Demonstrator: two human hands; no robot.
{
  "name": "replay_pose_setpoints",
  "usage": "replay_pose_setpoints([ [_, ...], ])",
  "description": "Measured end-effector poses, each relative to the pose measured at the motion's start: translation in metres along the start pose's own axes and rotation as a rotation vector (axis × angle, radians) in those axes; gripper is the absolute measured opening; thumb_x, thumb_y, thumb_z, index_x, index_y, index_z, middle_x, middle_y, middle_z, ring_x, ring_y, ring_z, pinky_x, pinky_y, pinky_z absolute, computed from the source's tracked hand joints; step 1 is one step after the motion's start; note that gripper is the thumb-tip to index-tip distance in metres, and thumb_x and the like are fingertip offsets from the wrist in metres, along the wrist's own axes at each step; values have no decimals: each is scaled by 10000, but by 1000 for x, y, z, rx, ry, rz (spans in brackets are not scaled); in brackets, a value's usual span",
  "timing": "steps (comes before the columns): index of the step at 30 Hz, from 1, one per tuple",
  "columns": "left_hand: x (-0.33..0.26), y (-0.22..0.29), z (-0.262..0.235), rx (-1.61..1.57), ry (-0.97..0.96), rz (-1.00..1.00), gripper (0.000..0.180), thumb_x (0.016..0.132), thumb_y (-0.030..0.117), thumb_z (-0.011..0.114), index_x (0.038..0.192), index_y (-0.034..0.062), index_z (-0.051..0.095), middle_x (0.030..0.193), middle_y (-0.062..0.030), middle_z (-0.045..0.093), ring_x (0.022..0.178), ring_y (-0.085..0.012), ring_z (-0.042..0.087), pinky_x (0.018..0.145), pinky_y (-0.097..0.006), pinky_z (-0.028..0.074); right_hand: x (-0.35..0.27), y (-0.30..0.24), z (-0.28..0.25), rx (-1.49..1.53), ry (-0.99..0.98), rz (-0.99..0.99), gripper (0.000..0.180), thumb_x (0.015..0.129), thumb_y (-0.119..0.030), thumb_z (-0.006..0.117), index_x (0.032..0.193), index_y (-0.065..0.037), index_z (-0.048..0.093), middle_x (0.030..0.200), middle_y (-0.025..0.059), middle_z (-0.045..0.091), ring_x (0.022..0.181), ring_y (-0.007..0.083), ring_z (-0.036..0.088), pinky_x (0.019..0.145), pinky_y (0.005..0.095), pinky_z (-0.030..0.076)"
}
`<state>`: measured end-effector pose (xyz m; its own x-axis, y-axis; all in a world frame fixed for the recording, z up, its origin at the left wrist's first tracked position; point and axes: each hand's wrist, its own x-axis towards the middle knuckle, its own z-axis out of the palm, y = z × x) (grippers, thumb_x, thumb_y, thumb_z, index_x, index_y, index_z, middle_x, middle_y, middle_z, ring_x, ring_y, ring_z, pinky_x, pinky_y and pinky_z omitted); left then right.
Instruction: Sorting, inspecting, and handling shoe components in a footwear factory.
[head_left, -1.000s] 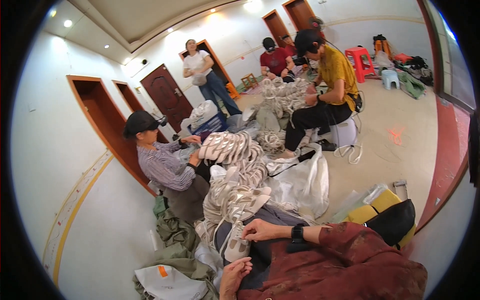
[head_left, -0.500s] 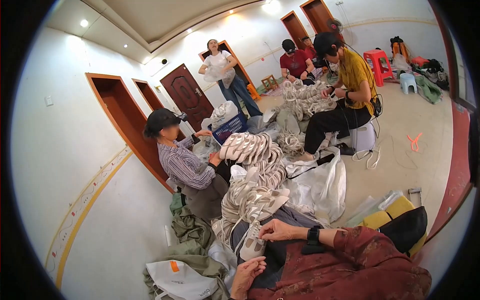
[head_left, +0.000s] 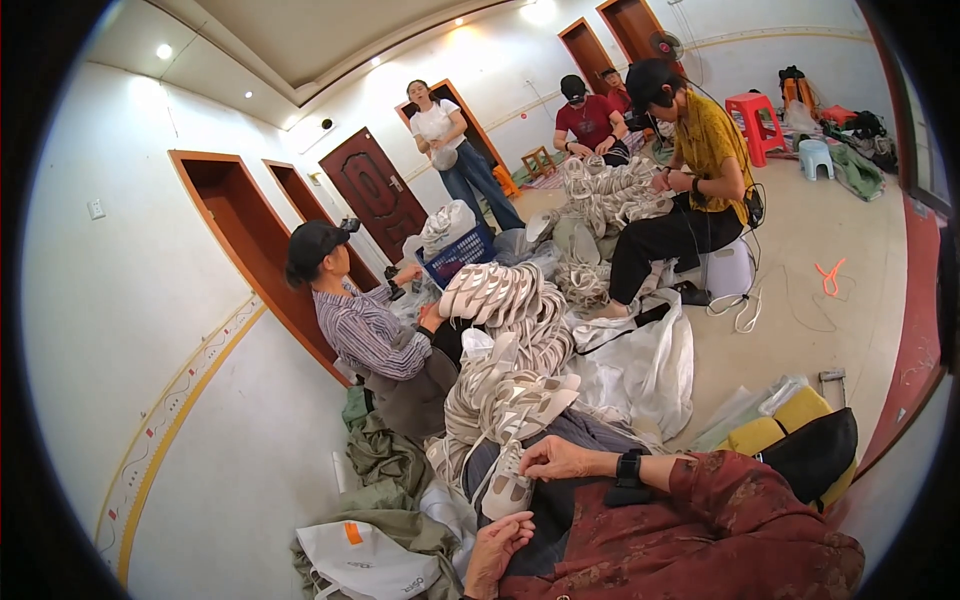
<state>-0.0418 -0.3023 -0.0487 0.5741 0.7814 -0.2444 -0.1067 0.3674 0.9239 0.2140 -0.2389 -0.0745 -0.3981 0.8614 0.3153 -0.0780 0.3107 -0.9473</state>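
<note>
Presently the beige-and-white shoe point(head_left: 507, 490) lies on the person's dark-clothed lap point(head_left: 552, 512), just left of the right hand point(head_left: 524, 468) and just beyond the left hand point(head_left: 526, 518); its long axis runs steeply from the laces point(head_left: 512, 458) down to the toe, which appears to point at the left hand; the right hand is nearer the laces, the left nearer the toe; right thumb and finger are drawn together at the laces, though whether a lace is gripped cannot be told; left fingers are loosely curled, partly open, any hold too small to confirm; compared with half a second ago, both hands and shoe appear practically unmoved; the standing co-worker point(head_left: 435, 125) now holds the clear bag point(head_left: 443, 158) gathered lower, where previously it was spread wide
</note>
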Motion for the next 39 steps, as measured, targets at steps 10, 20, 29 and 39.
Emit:
replay_pose_setpoints([
  [10, -1, 0, 1, 4, -1, 7, 349, 983, 125, 532, 1251, -97, 543, 1007, -95, 661, 846, -119, 646, 771, -214, 528, -2, -5, 0, 12, 2, -12, 155, 893, -97, 623, 1002, -8, 687, 734, -9, 633, 601, 46, 536, 540, 191, 432],
  [20, 0, 0, 0, -1, -1, 7, 345, 982, 119, 530, 1248, -101, 545, 1004, -100, 660, 846, -121, 645, 773, -217, 529, -2, -3, 0, 26, 8, -14, 149, 894, -99, 622, 996, -12, 686, 736, -9, 635, 602, 52, 540, 541, 197, 438],
  [29, -2, 0, 3, 16, 20, 17, 329, 976, 117, 531, 1235, -84, 561, 1002, -81, 656, 845, -113, 633, 772, -211, 514, -1, -9, 4, 72, 9, 0, 145, 863, -90, 625, 963, -5, 687, 748, -1, 638, 596, 53, 549, 543, 210, 453],
  [39, -5, 5, 10, 12, 8, 35, 320, 977, 125, 537, 1217, -83, 574, 990, -75, 655, 841, -105, 629, 769, -206, 511, -2, -12, 0, 26, 12, -4, 136, 880, -60, 630, 987, 1, 687, 751, -1, 636, 603, 46, 547, 549, 199, 447],
])
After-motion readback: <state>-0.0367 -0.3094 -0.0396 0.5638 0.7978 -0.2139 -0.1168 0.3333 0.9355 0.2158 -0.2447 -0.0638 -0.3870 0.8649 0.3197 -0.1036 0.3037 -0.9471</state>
